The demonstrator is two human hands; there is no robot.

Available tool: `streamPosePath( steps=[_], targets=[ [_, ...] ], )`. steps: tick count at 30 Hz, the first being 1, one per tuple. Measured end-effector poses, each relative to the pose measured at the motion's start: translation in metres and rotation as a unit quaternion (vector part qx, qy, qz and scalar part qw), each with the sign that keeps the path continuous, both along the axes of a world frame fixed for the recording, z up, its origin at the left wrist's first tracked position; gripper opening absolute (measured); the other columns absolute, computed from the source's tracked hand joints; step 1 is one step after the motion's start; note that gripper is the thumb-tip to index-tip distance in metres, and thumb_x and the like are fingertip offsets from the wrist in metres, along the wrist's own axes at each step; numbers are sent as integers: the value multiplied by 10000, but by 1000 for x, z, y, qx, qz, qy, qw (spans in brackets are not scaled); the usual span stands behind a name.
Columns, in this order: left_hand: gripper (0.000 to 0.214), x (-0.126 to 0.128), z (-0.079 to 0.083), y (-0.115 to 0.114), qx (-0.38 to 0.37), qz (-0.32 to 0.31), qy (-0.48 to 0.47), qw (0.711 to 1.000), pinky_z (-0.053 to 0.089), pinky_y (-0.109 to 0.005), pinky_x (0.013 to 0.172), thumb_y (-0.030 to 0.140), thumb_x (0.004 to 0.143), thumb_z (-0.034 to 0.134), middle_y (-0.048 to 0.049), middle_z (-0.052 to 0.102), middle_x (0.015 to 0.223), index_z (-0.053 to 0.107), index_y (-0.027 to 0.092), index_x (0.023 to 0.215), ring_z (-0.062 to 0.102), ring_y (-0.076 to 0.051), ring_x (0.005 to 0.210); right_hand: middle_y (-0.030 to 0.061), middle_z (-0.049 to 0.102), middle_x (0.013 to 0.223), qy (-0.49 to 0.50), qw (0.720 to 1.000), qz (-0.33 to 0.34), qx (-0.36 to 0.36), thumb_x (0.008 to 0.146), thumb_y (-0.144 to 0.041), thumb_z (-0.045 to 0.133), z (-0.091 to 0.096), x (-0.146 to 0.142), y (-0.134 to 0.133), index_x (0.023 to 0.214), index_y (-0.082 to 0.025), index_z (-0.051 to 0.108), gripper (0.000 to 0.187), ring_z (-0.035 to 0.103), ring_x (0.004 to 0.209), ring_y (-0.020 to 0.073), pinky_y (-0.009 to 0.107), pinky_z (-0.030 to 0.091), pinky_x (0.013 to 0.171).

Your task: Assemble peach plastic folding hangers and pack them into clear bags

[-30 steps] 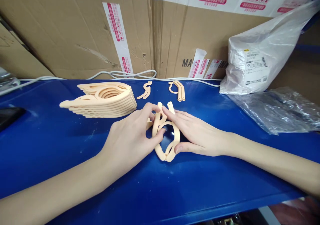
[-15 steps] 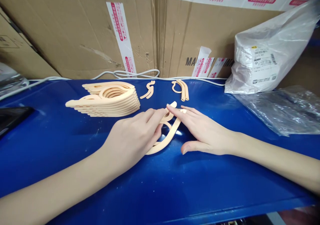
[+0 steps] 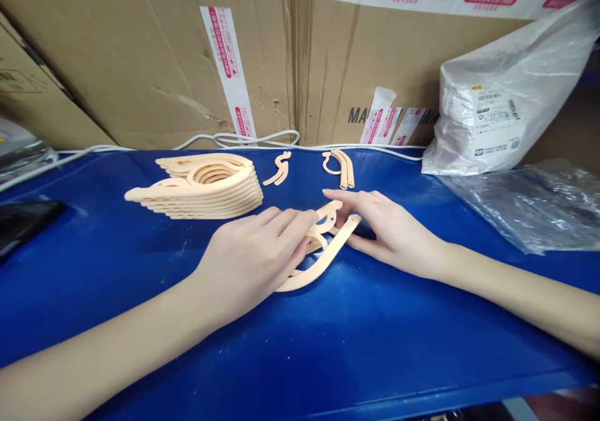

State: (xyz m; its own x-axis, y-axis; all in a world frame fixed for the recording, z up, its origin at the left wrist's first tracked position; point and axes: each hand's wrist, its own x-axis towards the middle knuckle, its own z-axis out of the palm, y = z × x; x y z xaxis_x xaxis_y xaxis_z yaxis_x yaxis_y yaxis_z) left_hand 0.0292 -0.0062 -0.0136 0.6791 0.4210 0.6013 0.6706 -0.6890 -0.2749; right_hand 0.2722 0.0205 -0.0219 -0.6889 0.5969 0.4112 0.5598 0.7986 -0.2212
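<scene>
A beige plastic folding clothes hanger [image 3: 324, 261] lies tilted over the table in front of me, its curved arms folded near each other. My left hand [image 3: 262, 255] is closed round its near-left part, and the palm hides much of it. At the far right end, my right hand [image 3: 394, 233] has its thumb and fingers on the hanger, the thumb near the outer arm's tip. Beyond my left hand stands a neat stack of matching beige hangers [image 3: 201, 203]. Loose beige hanger parts [image 3: 281, 172] lie behind, and another small group of curved parts [image 3: 345, 170] lies further right.
The table top [image 3: 300, 365] is blue and glossy. Large cardboard boxes [image 3: 154, 52] wall off the back, with a white cable [image 3: 187, 140] along their foot. A white plastic bag [image 3: 497, 115] and clear film [image 3: 539, 205] lie right; a dark flat object [image 3: 28, 224] sits left.
My right hand has shifted from resting fingertips atop the hanger to bending round its far end. The hanger's far end has moved slightly right and the arms show more openly.
</scene>
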Motion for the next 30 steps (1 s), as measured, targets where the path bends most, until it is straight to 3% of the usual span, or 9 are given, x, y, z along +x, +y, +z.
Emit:
streamPosePath(
  steps=[5, 10, 20, 26, 30],
  targets=[
    [148, -6, 2, 3, -1, 10, -16, 1000, 480, -287, 618, 201, 950, 599, -1, 761, 983, 674, 147, 1065, 712, -173, 849, 34, 676, 982, -21, 998, -19, -56, 871, -188, 596, 13, 8, 5, 1415, -133, 425, 573, 598, 912, 199, 366, 436, 871],
    [152, -12, -1, 8, -59, 43, -56, 996, 464, -279, 562, 245, 973, 574, 21, 770, 1018, 696, 188, 1043, 722, -178, 866, 31, 670, 911, -116, 992, 3, -53, 878, -199, 568, 26, 24, 10, 1035, -198, 680, 192, 577, 887, 207, 385, 386, 858],
    [145, -15, 0, 14, -215, 32, -82, 973, 503, -271, 715, 238, 965, 581, 22, 760, 1038, 718, 238, 1014, 700, -170, 921, 61, 651, 1045, -128, 992, 13, -18, 979, -217, 465, 25, 43, 24, 994, -258, 698, 237, 564, 969, 225, 417, 395, 863],
    [180, -17, 0, 20, -244, 31, -72, 967, 529, -308, 761, 232, 976, 555, 11, 759, 1063, 726, 233, 1031, 687, -194, 952, 47, 645, 1013, -78, 994, 57, -59, 981, -160, 447, 24, 42, 23, 822, -222, 667, 279, 585, 950, 173, 349, 441, 849],
    [225, -20, -1, 22, -240, 7, -50, 969, 543, -316, 749, 232, 996, 500, -20, 751, 1059, 712, 204, 1067, 677, -203, 941, 59, 653, 1007, -75, 996, -1, -43, 982, -200, 443, 27, 39, 17, 950, -201, 646, 206, 608, 931, 180, 341, 472, 811]
  ],
)
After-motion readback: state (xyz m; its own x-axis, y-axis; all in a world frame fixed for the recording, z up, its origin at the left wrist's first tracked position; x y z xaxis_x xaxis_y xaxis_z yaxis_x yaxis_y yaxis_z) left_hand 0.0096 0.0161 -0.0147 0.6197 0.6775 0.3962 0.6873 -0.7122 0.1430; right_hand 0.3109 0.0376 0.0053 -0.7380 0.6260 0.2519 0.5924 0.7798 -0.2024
